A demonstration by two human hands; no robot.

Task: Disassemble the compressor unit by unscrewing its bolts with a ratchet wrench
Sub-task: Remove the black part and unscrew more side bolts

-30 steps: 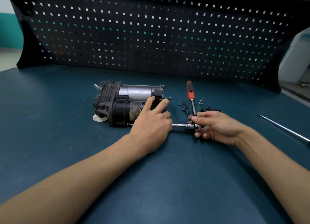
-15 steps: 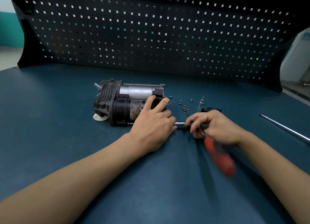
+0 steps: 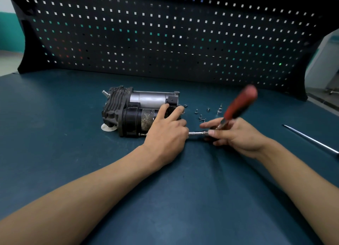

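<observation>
blk pegboard [image 3: 165, 33], blue bench [image 3: 55, 134], teal wall [image 3: 11, 33]

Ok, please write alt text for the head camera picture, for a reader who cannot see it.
A person's right hand holds a ratchet wrench with a blurred red handle, its extension bar pointing at the base of a black compressor unit that the left hand rests on. Loose screws lie on the blue table behind the hands.

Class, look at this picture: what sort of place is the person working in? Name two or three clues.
Most likely a workshop bench: a dark pegboard stands behind the blue-green worktop, and a compressor unit lies there beside loose screws and a red-handled ratchet wrench.
</observation>
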